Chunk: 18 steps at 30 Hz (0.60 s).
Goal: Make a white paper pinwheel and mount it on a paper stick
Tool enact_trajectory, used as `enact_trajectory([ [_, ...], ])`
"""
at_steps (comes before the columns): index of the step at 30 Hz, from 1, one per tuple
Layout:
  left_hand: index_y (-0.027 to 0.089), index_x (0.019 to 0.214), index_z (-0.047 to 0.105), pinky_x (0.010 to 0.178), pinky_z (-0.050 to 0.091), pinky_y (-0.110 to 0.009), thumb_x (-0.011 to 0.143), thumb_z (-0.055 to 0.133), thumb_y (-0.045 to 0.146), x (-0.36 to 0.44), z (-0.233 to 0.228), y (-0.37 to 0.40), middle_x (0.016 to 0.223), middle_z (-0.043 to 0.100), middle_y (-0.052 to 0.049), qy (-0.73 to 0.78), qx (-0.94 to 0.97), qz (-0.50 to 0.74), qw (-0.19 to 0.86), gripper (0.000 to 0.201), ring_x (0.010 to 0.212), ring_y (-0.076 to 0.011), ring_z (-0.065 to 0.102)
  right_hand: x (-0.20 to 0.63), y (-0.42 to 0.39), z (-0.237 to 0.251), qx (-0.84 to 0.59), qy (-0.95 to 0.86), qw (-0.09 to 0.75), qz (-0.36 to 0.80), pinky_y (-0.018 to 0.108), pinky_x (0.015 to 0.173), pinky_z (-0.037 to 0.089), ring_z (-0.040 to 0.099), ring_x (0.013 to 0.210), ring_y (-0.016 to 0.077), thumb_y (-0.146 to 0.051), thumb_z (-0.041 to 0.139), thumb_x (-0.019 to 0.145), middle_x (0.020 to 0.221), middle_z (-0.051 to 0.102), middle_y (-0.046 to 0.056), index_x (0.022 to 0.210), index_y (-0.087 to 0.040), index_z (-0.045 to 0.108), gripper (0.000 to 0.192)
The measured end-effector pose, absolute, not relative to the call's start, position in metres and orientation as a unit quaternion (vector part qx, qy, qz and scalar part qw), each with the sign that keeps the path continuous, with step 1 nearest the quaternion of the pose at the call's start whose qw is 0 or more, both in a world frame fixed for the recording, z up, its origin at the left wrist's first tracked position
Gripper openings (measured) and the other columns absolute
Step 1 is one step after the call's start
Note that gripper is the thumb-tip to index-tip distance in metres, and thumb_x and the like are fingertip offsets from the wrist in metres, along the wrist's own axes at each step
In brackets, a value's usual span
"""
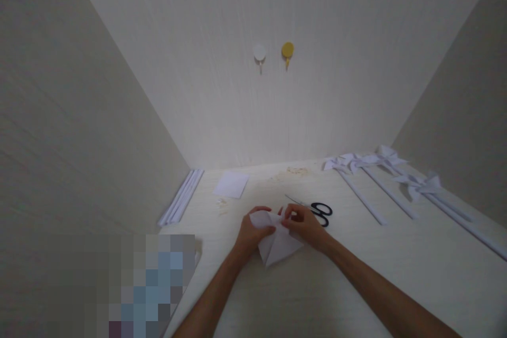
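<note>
A white sheet of paper [279, 247], partly folded with a curled corner, is held above the table between both my hands. My left hand [252, 231] grips its left side, thumb on top. With thumb and fingers pinched, my right hand [304, 224] holds the paper near its upper middle. Just behind my right hand lies a pair of scissors [321, 210] with black handles, its blades pointing left. Several finished paper pinwheels [420, 186] on white paper sticks rest at the right.
A flat white paper square [232, 184] lies beyond my left hand. Several rolled white paper sticks [182, 198] are stacked at the table's left edge. Small pale pieces [297, 171] are scattered near the wall. A white hook [260, 54] and a yellow hook [288, 51] hang there.
</note>
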<state>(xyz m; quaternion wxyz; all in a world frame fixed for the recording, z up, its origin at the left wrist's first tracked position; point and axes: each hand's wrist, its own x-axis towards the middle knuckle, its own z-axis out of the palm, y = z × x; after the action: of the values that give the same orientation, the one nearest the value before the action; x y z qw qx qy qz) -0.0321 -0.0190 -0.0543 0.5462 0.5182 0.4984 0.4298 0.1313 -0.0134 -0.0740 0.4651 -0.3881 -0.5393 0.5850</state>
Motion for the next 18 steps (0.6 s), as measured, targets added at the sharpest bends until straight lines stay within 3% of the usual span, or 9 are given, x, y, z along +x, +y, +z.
enact_trajectory([
  [5, 0.014, 0.085, 0.057, 0.060, 0.045, -0.026, 0.048, 0.067, 0.017, -0.034, -0.061, -0.014, 0.073, 0.061, -0.002, 0.539, 0.442, 0.547, 0.463, 0.038, 0.065, -0.0151, 0.056, 0.129, -0.013, -0.074, -0.337, -0.429, 0.568, 0.616, 0.031, 0.071, 0.044, 0.059, 0.079, 0.0150, -0.032, 0.062, 0.065, 0.101, 0.054, 0.002, 0.084, -0.024, 0.046, 0.026],
  [10, 0.012, 0.087, 0.057, 0.068, 0.047, -0.030, 0.050, 0.069, 0.021, -0.031, -0.063, -0.012, 0.081, 0.063, -0.006, 0.543, 0.364, 0.609, 0.449, 0.039, 0.072, -0.0178, 0.059, 0.127, -0.015, -0.075, -0.305, -0.435, 0.541, 0.652, 0.033, 0.074, 0.044, 0.058, 0.086, 0.0193, -0.024, 0.069, 0.054, 0.125, 0.043, 0.007, 0.069, -0.018, 0.054, 0.022],
  [12, 0.012, 0.086, 0.057, 0.067, 0.047, -0.031, 0.051, 0.069, 0.022, -0.029, -0.062, -0.013, 0.080, 0.064, -0.007, 0.547, 0.353, 0.616, 0.444, 0.038, 0.070, -0.0178, 0.059, 0.124, -0.019, -0.075, -0.295, -0.458, 0.503, 0.671, 0.032, 0.073, 0.045, 0.060, 0.079, 0.0176, -0.018, 0.070, 0.053, 0.112, 0.055, 0.007, 0.070, -0.018, 0.057, 0.021],
  [14, 0.011, 0.085, 0.057, 0.065, 0.048, -0.031, 0.052, 0.068, 0.024, -0.028, -0.062, -0.015, 0.078, 0.064, -0.007, 0.552, 0.355, 0.614, 0.438, 0.036, 0.068, -0.0178, 0.059, 0.119, -0.023, -0.076, -0.306, -0.480, 0.461, 0.681, 0.030, 0.068, 0.045, 0.061, 0.071, 0.0160, -0.015, 0.068, 0.054, 0.084, 0.066, 0.004, 0.073, -0.018, 0.061, 0.021],
  [16, 0.011, 0.083, 0.058, 0.064, 0.048, -0.031, 0.053, 0.068, 0.024, -0.028, -0.061, -0.016, 0.076, 0.064, -0.006, 0.560, 0.365, 0.608, 0.428, 0.034, 0.067, -0.0176, 0.059, 0.114, -0.026, -0.075, -0.333, -0.484, 0.451, 0.672, 0.029, 0.065, 0.046, 0.061, 0.065, 0.0155, -0.014, 0.069, 0.052, 0.065, 0.066, 0.001, 0.070, -0.017, 0.063, 0.020],
  [18, 0.012, 0.083, 0.058, 0.065, 0.047, -0.030, 0.053, 0.068, 0.024, -0.027, -0.061, -0.016, 0.077, 0.064, -0.006, 0.563, 0.373, 0.605, 0.423, 0.034, 0.068, -0.0176, 0.059, 0.112, -0.028, -0.073, -0.365, -0.480, 0.469, 0.646, 0.028, 0.064, 0.046, 0.061, 0.062, 0.0153, -0.014, 0.071, 0.048, 0.060, 0.065, 0.000, 0.064, -0.016, 0.064, 0.017],
])
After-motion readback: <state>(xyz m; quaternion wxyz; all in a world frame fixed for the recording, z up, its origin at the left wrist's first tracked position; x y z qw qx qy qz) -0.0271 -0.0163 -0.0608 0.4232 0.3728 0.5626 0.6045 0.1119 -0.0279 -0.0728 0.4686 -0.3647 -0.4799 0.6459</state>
